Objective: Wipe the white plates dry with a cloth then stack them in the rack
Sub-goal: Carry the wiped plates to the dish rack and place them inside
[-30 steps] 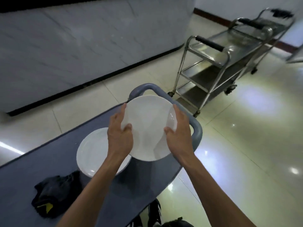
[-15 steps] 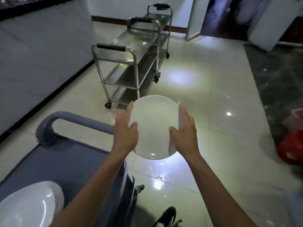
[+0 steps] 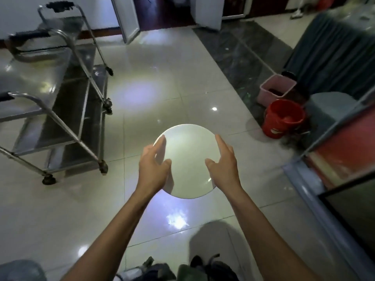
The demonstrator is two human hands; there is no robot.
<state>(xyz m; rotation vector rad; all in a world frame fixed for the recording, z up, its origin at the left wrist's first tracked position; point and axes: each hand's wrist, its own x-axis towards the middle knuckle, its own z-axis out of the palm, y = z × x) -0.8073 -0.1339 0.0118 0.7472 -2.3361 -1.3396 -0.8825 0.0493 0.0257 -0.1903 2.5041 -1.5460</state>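
Note:
A round white plate is held in front of me above the tiled floor. My left hand grips its left rim, thumb on the top face and fingers underneath. My right hand grips the right rim the same way. The plate lies roughly level, its far edge tipped slightly up. No cloth and no rack show in the head view.
A steel trolley with shelves stands at the left on castors. A red bucket and a pink bin sit on the floor at the right beside a dark draped table. A glass-fronted counter edge runs along the right.
I have turned to the right with the plate in both hands. The grey cart with the second plate and the dark cloth has left the view; buckets and a counter appear on the right.

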